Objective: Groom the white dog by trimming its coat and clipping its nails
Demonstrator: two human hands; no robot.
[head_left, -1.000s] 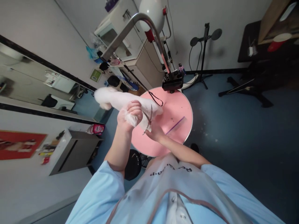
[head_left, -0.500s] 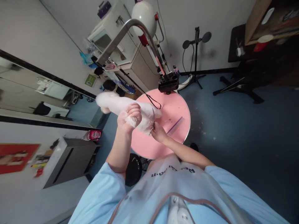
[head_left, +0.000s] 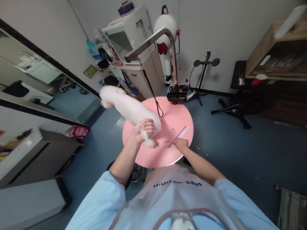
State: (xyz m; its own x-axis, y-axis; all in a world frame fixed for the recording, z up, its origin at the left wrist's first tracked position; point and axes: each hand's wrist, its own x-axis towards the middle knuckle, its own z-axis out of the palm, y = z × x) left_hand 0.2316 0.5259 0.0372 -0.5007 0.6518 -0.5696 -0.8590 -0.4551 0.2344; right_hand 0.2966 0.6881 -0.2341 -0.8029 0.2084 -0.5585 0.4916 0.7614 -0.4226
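A white dog (head_left: 130,107) is on the round pink grooming table (head_left: 163,159), its front end reaching past the table's left edge. The fingers of my left hand (head_left: 145,129) are wrapped around one of its legs near the rear, and the fluffy paw (head_left: 150,142) sticks out below them. My right hand (head_left: 181,144) is closed on a pair of curved scissors (head_left: 166,141), whose blades point left toward the paw without touching it. The scissors' handles are hidden in the hand. Under the blades lies a purple-backed comb (head_left: 177,135).
Over the table bends a metal grooming arm (head_left: 174,52) with a black loop leash (head_left: 153,92) hanging from it. A black tool holder (head_left: 177,95) sits at the back edge. Small hair clippings dot the tabletop. Behind stand a cabinet (head_left: 153,68) and a white dryer (head_left: 165,30).
My left hand has come lower, toward the near side of the table, with the leg. The scissors have moved right, away from the dog's body, and turned to point left. The camera view has shifted.
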